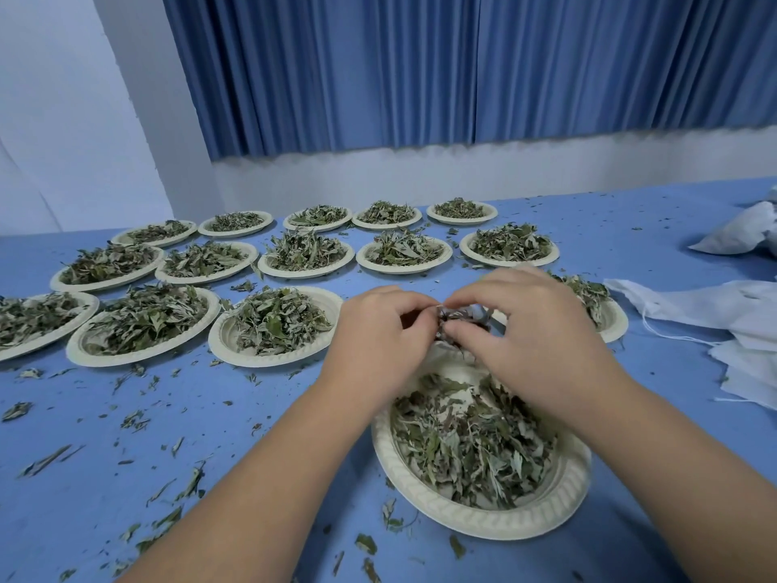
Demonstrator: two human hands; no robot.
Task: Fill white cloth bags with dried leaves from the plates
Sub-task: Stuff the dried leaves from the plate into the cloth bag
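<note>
Both hands meet over the far edge of the nearest pale moulded-pulp plate (pixel 483 530), at 6 o'clock on the blue table (pixel 252 414). Left hand (pixel 378 330) and right hand (pixel 538 330), fingertips curled, pinch a small clump of dried green-grey leaves (pixel 462 317) between them. White shows just beneath the clump; bag mouth or plate rim, cannot tell.

Progress, judged: early.
- The nearest plate holds a good heap.
- Fourteen more leaf-heaped plates (pixel 306 270), ranged from 9 to 1 o'clock, look untouched.
- Flat white cloth drawstring bags (pixel 714 307) lie empty at 3 o'clock.
- One plump white bag (pixel 740 233) at 2 o'clock seems filled.

Writing: none legible. No labels or brands seen.
</note>
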